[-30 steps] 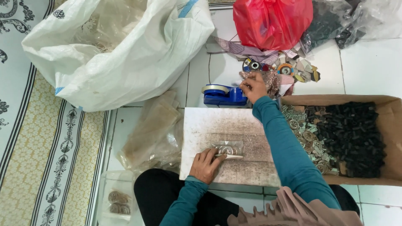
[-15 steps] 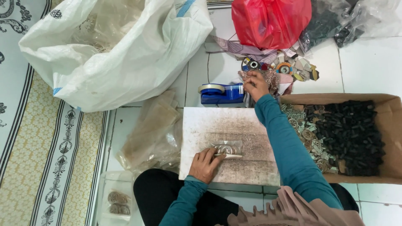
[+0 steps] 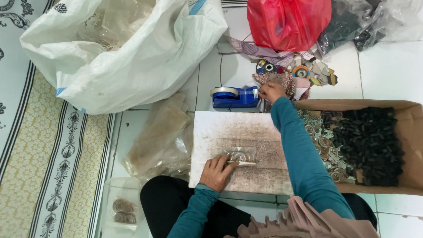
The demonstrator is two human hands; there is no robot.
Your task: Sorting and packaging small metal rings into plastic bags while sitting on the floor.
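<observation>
My left hand (image 3: pixel 217 172) presses down on a small clear plastic packet (image 3: pixel 240 155) with round metal parts inside, lying on a worn white board (image 3: pixel 229 128) across my lap. My right hand (image 3: pixel 271 91) reaches forward past the board, fingers pinched at the cutter end of a blue tape dispenser (image 3: pixel 234 97) on the tiled floor. Whether tape is between those fingers is too small to tell.
A big white woven sack (image 3: pixel 128 57) lies at the upper left. A cardboard box (image 3: pixel 412 119) of black and metal small parts sits on the right. A red plastic bag (image 3: pixel 288 22), a stack of clear bags (image 3: pixel 161 132) and a patterned mat (image 3: pixel 39 154) surround me.
My right hand has stayed at the tape dispenser with only slight shifts. My left hand keeps holding the packet on the board.
</observation>
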